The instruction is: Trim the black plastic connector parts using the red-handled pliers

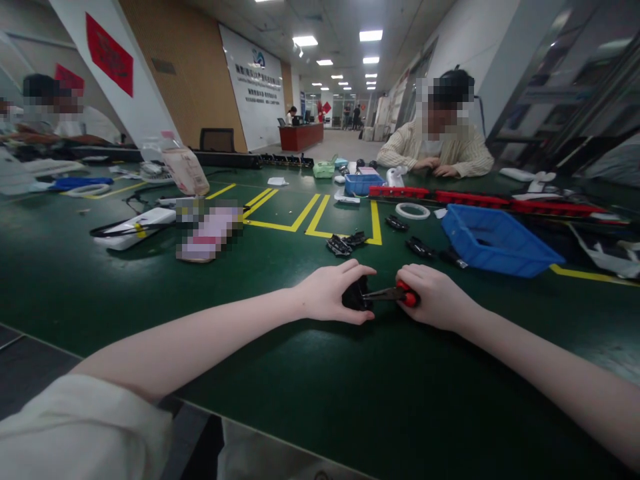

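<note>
Wall sign, left background: a blue emblem stands above several lines of Chinese characters and a line of Latin letters, too blurred to transcribe; a red paper diamond on the slanting pillar bears a dark character, likewise illegible; print on the plastic bottle cannot be read. The green counter is marked with yellow tape lines; black plastic pieces lie beyond the hands, near a blue bin; a person in a striped shirt sits opposite; a red reception counter stands farther back beneath lit ceiling panels. Centre foreground: the fingers of the left hand curve around a black part, thumb and forefinger tips apart; the fingers of the right hand are closed about the red handles of pliers, whose nose meets the part just above the counter.
</note>
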Demonstrator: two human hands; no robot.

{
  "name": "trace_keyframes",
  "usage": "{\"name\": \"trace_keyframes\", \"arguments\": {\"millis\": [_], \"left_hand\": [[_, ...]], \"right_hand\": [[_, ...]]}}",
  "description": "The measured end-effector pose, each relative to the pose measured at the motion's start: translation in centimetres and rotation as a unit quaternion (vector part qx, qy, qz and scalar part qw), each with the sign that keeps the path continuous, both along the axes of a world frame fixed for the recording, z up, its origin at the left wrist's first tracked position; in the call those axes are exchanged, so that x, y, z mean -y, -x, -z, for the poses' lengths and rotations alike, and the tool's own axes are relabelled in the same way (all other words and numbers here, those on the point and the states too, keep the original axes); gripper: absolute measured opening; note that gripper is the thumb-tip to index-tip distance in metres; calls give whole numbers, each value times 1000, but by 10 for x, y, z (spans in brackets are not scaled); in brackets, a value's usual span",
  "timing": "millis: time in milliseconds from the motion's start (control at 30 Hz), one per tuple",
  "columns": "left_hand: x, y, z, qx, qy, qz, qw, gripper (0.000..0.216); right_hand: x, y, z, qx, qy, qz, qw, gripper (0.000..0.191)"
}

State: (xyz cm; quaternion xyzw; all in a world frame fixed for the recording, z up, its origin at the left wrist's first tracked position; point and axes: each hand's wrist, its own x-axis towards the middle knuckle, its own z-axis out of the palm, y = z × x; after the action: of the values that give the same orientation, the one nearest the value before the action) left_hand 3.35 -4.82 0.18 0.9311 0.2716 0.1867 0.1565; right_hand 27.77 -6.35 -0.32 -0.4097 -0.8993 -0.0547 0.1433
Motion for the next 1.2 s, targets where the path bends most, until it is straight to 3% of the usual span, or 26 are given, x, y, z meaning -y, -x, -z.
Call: {"name": "trace_keyframes", "arguments": {"millis": [400,1200], "left_hand": [[0,0,-2,-23,-6,13,1000,57],[1,-2,-3,-56,-12,-12,998,85]], "right_hand": [[3,3,-4,13,0,15,1000,11],[8,7,-5,-8,-27,29,999,14]]}}
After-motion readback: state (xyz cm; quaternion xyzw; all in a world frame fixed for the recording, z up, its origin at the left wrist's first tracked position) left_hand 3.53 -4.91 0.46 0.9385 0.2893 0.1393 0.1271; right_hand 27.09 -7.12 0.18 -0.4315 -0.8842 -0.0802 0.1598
